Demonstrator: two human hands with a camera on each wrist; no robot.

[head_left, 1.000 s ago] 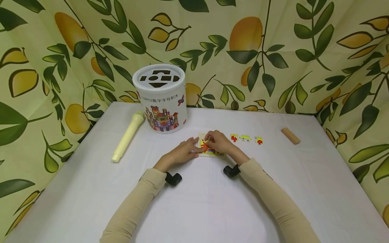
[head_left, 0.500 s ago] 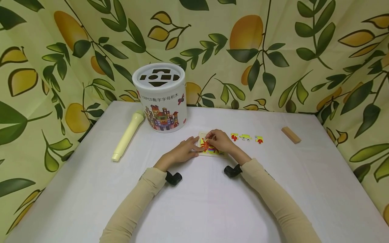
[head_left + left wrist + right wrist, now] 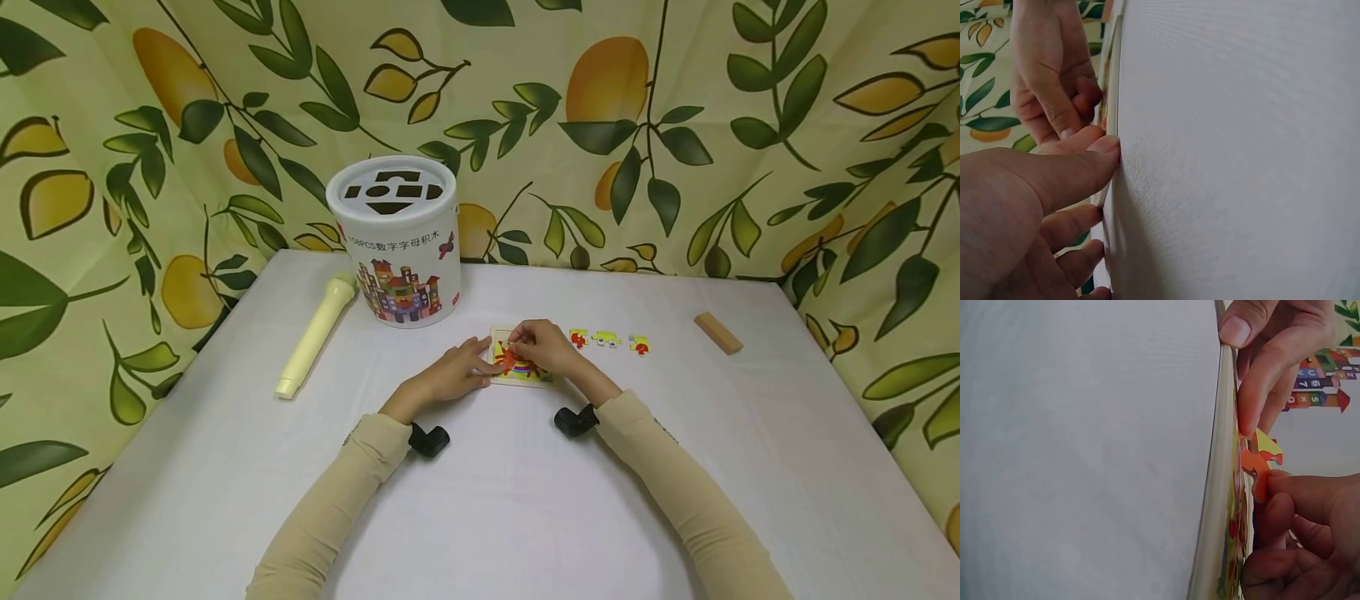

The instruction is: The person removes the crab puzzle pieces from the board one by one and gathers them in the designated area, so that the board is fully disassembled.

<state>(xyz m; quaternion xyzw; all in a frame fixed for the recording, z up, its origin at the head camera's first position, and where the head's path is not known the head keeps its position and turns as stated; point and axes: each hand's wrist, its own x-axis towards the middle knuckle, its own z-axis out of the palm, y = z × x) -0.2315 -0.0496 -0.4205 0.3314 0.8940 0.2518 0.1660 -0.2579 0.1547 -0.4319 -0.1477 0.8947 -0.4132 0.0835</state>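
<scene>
A small framed jigsaw board (image 3: 517,382) with a colourful picture lies flat on the table. My left hand (image 3: 453,372) holds its left edge, thumb at the near side and a finger reaching onto the picture. My right hand (image 3: 546,348) is over the board's upper right part. In the right wrist view, its thumb and finger pinch an orange and yellow puzzle piece (image 3: 1259,464), tilted up from the board (image 3: 1213,487). Three loose pieces, a red and yellow one (image 3: 578,338), a pale one (image 3: 606,339) and another red one (image 3: 640,346), lie right of the board.
Behind the board at left stands a white bucket (image 3: 405,275) with a cut-out lid. A pale yellow microphone-shaped stick (image 3: 315,340) lies left of it. A wooden block (image 3: 717,333) rests at the far right. Patterned cloth (image 3: 525,150) hangs behind the table.
My right hand has shifted very slightly to the right over the board, with a little more of the picture showing. My left hand has stayed at the board's left edge.
</scene>
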